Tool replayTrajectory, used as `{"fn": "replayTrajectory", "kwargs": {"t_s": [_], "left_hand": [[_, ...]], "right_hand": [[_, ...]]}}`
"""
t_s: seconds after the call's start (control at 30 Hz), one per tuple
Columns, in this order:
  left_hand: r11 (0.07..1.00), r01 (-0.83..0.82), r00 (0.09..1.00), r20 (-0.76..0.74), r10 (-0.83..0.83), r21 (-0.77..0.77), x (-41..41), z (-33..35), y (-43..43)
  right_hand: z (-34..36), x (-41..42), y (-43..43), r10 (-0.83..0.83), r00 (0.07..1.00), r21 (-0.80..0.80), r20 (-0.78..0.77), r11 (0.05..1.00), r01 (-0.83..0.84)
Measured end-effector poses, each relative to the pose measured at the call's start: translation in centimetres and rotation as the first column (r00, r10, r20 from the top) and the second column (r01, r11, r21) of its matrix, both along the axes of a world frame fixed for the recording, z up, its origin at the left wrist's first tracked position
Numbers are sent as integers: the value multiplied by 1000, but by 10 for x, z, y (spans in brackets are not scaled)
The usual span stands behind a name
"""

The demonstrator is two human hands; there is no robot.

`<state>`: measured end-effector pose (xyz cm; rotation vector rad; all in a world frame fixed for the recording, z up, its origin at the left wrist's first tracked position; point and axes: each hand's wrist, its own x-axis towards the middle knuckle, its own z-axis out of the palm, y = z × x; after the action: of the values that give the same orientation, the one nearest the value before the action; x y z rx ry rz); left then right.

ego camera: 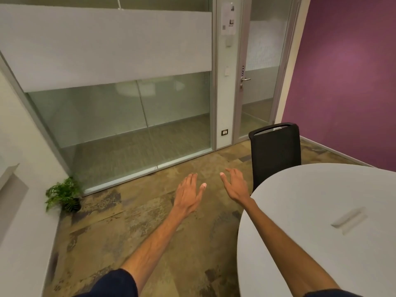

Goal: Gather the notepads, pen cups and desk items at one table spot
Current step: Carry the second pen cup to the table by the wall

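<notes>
A round light-grey table (317,211) fills the right side of the head view. Its top shows only a recessed cable slot (349,219); no notepads, pen cups or desk items are in view. My left hand (189,191) is stretched out over the carpet, palm down, fingers straight, holding nothing. My right hand (235,185) hovers just past the table's left edge, palm down, fingers straight and spread, also holding nothing. Both forearms reach forward from the bottom of the view.
A black office chair (276,151) stands at the table's far edge. A small potted plant (64,195) sits on the floor at the left by a glass partition (120,125). A glass door (257,82) and a purple wall (347,82) lie beyond.
</notes>
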<state>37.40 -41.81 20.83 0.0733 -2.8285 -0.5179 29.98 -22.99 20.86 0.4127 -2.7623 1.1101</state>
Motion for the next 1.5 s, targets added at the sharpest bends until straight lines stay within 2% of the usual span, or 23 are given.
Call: {"fn": "replayTrajectory", "kwargs": {"t_s": [0.23, 0.4, 0.6, 0.67, 0.8, 0.93, 1.0, 1.23, 1.3, 1.37, 1.5], "left_hand": [[998, 49, 999, -12, -49, 31, -124, -15, -32], [995, 93, 995, -20, -93, -27, -232, -17, -67], [993, 121, 992, 31, -120, -17, -345, -17, -108], [992, 119, 992, 45, -120, 31, -372, -17, -114], [988, 153, 984, 86, -155, 22, -430, -23, -120], [985, 165, 980, 104, -169, 49, -498, -33, -115], [983, 185, 979, 88, -185, 4, -539, -37, -111], [975, 219, 974, 62, -216, -34, -714, -25, -82], [975, 222, 974, 49, -222, 4, -763, -16, -68], [972, 236, 971, 26, -237, 7, -807, -6, -50], [952, 304, 952, 14, -305, 37, -878, -4, -19]], "right_hand": [[-23, -113, -25, -11, 1000, 77, 1, 997, 11], [-23, -211, -54, -52, 999, 97, 0, 994, 51], [-18, -302, -87, -111, 994, 46, -19, 993, 112], [-20, -326, -92, -87, 996, 87, -30, 992, 90], [-28, -380, -94, -83, 996, 132, -26, 988, 86], [-38, -450, -82, -105, 994, 201, -40, 973, 111], [-43, -494, -75, -132, 990, 245, -43, 960, 139], [-34, -665, -48, -240, 970, 189, -42, 951, 244], [-25, -701, -32, -253, 966, 172, -54, 951, 259], [-16, -734, -14, -235, 969, 221, -75, 944, 246], [-6, -791, 21, -333, 940, 187, -81, 921, 342]]}}
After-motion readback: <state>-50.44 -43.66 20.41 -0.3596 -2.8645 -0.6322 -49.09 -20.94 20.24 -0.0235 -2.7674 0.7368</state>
